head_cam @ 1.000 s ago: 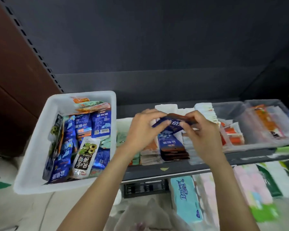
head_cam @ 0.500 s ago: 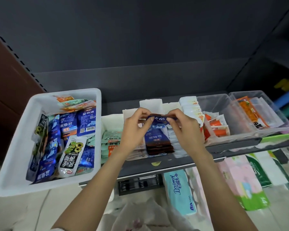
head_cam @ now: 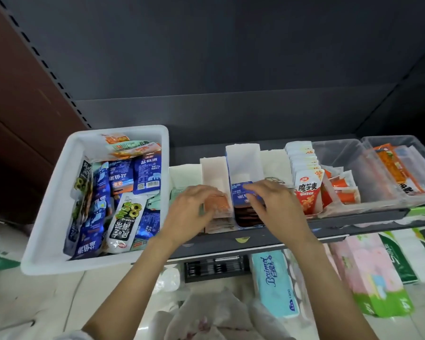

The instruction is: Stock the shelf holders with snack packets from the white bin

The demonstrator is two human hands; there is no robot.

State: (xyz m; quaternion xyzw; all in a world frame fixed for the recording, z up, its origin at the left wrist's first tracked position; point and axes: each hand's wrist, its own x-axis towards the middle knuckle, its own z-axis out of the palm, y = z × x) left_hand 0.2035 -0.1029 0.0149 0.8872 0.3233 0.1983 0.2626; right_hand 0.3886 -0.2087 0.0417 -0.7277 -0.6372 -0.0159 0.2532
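The white bin (head_cam: 55, 192) stands at the left, full of blue, white and orange snack packets (head_cam: 146, 174). A row of white shelf holders (head_cam: 244, 159) sits to its right. One holder carries a stack topped by a blue packet (head_cam: 239, 192). My right hand (head_cam: 274, 204) lies over that stack, its straight fingers touching the blue packet. My left hand (head_cam: 194, 208) hovers with relaxed fingers over the orange packets (head_cam: 220, 204) in the neighbouring holder; whether it touches them is blurred.
Red-and-white packets (head_cam: 307, 191) fill the holder right of my right hand. Two clear bins (head_cam: 339, 165) with orange packets (head_cam: 394, 168) stand further right. The dark shelf edge (head_cam: 231, 244) runs in front. Tissue packs (head_cam: 277, 283) lie on the level below.
Both hands held a blue packet above the holders; it now lies on the stack. My hands have dropped and parted, the left moving over the orange packets.
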